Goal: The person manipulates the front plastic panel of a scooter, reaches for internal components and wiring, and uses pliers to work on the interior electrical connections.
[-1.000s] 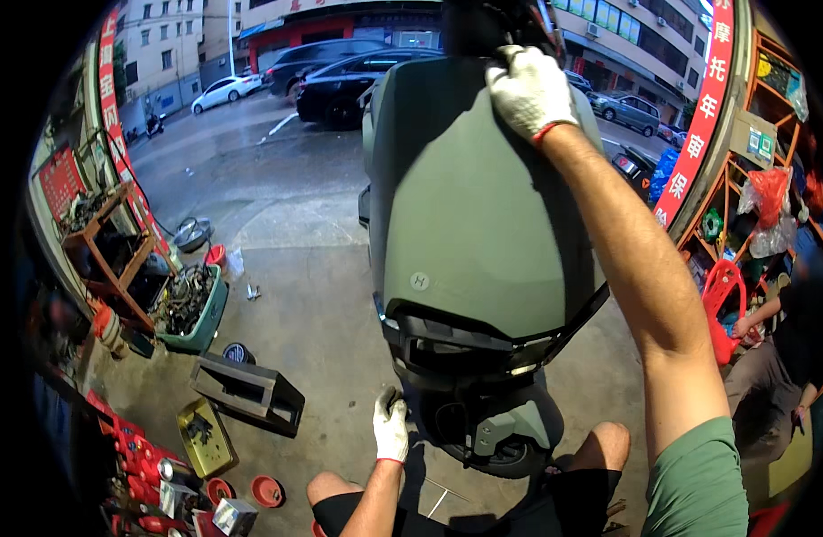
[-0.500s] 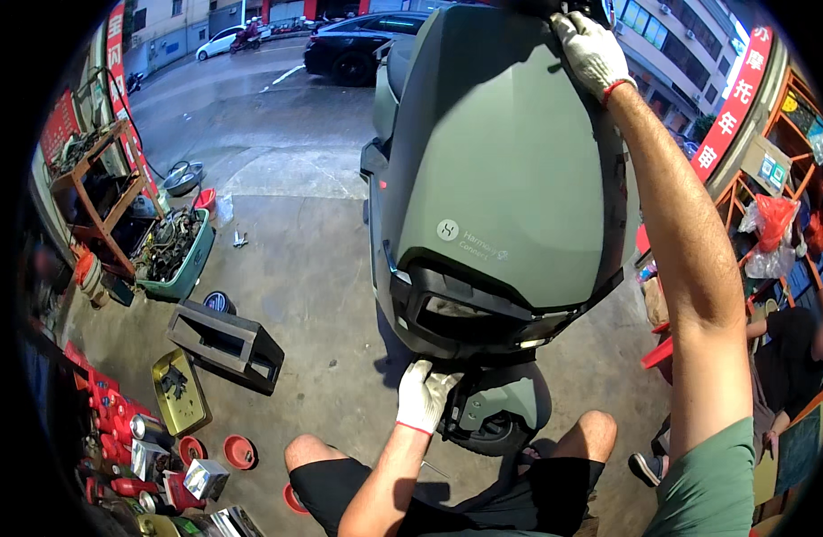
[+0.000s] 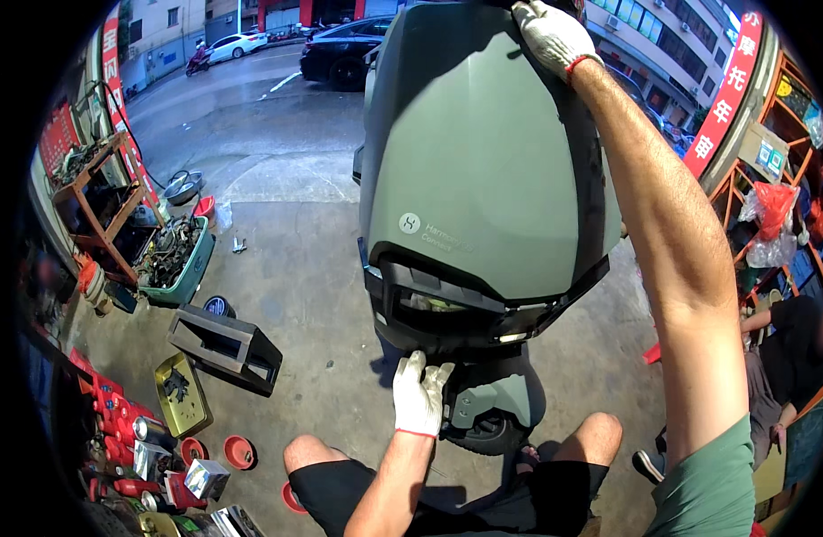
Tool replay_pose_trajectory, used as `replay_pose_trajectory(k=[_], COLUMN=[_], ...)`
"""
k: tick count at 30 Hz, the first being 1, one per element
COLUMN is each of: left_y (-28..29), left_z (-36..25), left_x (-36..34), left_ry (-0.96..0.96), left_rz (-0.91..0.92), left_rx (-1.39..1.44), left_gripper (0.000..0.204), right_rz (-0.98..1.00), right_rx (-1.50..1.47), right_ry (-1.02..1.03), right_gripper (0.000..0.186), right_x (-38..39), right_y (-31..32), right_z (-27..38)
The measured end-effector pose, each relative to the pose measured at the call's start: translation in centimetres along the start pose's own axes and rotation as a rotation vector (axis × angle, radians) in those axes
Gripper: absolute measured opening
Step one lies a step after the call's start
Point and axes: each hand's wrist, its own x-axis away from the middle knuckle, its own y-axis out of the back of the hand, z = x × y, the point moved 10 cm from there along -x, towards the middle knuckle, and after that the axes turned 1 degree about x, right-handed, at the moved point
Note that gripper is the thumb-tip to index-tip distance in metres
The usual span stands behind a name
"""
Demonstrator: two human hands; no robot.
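A scooter's green front panel (image 3: 483, 170) fills the middle, with a round pale emblem (image 3: 409, 223) and a black lower nose (image 3: 438, 309). Below the nose show the green front fender (image 3: 496, 400) and black wheel (image 3: 483, 434). My left hand (image 3: 418, 396), in a white glove, is beneath the nose, palm up, its fingers apart and reaching to the nose's lower edge. At the top right of the panel my right hand (image 3: 554, 38), also gloved, has its fingers curled over the upper edge; the fingertips are partly hidden.
To the left lie a dark box frame (image 3: 223, 345), a yellow tray (image 3: 180, 394), small red bowls (image 3: 239, 452), and a teal crate (image 3: 192, 268) of parts. Cans and bottles (image 3: 116, 430) crowd the lower left. Another person (image 3: 792, 358) sits at right by orange shelving; cars stand on the street beyond.
The scooter's front has swung left and turned slightly, and my right hand has moved left with it. My left hand has shifted slightly left under the nose, its fingers more spread.
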Motion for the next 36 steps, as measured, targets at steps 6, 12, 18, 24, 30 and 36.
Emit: replay_pose_trajectory(k=[6,12,18,24,30,36], left_y=[-6.0,-10.1,-10.1,-8.8,-9.3,-8.1], left_z=[1.7,4.5,5.0,6.1,7.0,7.0], left_x=[5.0,4.4,4.1,3.0,2.9,1.8], left_ry=[0.057,0.284,0.224,0.157,0.218,0.128], left_rz=[0.124,0.249,-0.114,-0.37,-0.49,-0.573], left_rx=[-0.156,0.132,-0.004,-0.004,-0.041,-0.068], left_gripper=[0.028,0.042,0.05,0.047,0.039,0.035], right_rz=[-0.049,0.06,-0.131,0.028,0.246,0.291], right_rx=[-0.113,-0.179,-0.209,-0.36,-0.595,-0.603], right_ry=[0.064,0.175,0.171,0.187,0.28,0.346], right_gripper=[0.046,0.043,0.037,0.046,0.052,0.055], right_x=[0.4,1.7,0.0,-0.6,-0.6,-2.2], right_y=[0.7,1.9,1.1,2.5,2.9,5.4], right_z=[-1.1,0.2,-1.9,-3.8,-4.1,-4.7])
